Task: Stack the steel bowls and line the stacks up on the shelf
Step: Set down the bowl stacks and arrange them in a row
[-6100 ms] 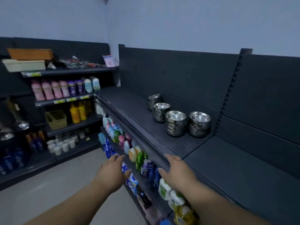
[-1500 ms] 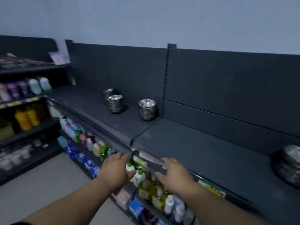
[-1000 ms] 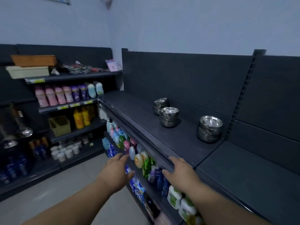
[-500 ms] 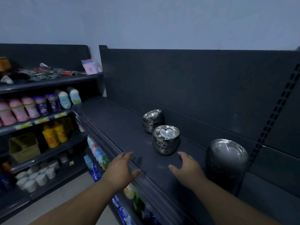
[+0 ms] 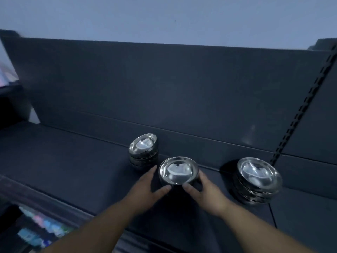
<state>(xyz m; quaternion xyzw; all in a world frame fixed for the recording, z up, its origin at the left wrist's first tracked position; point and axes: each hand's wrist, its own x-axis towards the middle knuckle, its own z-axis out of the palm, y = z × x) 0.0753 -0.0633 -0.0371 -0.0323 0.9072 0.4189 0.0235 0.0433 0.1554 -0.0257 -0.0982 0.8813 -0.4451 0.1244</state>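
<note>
Three stacks of steel bowls stand on the dark shelf (image 5: 63,161) near its back panel. My left hand (image 5: 148,187) and my right hand (image 5: 204,189) cup the middle stack (image 5: 177,171) from either side, thumbs at its front, fingers curled round its sides. The left stack (image 5: 143,149) stands just behind and to the left, close to my left fingertips. A larger right stack (image 5: 257,178) sits apart near the shelf joint. The lower bowls of the middle stack are hidden by my hands.
The dark back panel (image 5: 164,92) rises right behind the stacks. A slotted upright (image 5: 300,114) marks the joint with the adjoining shelf section on the right. Blurred bottles (image 5: 40,227) fill a lower shelf at the bottom left. Bare shelf stretches to the left.
I have come closer to the shelf. Both hands rose from near the shelf's front edge and closed round the middle stack of bowls.
</note>
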